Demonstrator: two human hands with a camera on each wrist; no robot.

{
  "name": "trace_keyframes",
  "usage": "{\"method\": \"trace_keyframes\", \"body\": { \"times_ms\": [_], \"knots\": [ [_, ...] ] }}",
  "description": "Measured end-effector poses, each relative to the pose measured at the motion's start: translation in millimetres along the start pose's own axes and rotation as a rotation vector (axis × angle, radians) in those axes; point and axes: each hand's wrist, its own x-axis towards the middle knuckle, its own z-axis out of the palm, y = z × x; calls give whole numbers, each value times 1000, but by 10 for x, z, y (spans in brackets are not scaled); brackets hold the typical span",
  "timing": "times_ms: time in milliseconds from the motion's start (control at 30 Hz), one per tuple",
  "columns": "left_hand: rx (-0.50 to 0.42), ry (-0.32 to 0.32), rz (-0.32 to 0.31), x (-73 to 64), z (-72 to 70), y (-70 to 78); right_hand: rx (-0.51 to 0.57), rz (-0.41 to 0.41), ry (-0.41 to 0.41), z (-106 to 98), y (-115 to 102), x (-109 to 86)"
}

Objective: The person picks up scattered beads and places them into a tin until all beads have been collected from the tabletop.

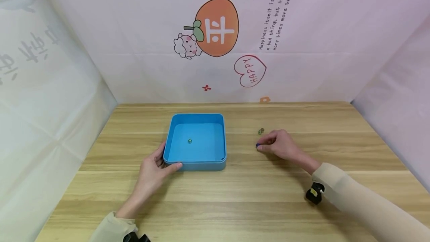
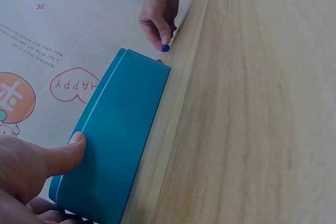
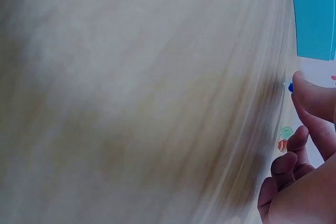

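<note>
A shallow square blue box (image 1: 198, 166) stands on the wooden table, its top uncovered. My left hand (image 1: 152, 171) holds it by the front left corner, the thumb lying on the front wall and the fingers along the left side. One greenish glass marble (image 1: 189, 141) lies inside, and a small dark spot shows in the front right corner. To the right of the box, my right hand (image 1: 279, 145) pinches a small blue marble (image 2: 166, 49) between thumb and fingertips. Just beyond that hand sit a green marble (image 3: 286, 132) and an orange one (image 3: 283, 145), side by side.
The wooden table (image 1: 218, 204) ends at the back against a white printed sheet (image 1: 151, 59). Similar sheets hang at left and right. Dark wrist devices (image 1: 314, 193) are worn at both cuffs.
</note>
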Motion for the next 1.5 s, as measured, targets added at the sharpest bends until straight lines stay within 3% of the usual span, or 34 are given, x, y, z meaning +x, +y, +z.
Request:
{"method": "trace_keyframes", "body": {
  "times_ms": [467,1000,1500],
  "knots": [
    [-8,8,-4,-7,17,23,35,6,2,-49,-145,17],
    [-14,-3,0,-15,19,8,14,-52,53,-127,-301,-3],
    [37,3,-15,32,11,24,-34,-74,41,-151,-668,191]
  ]
}}
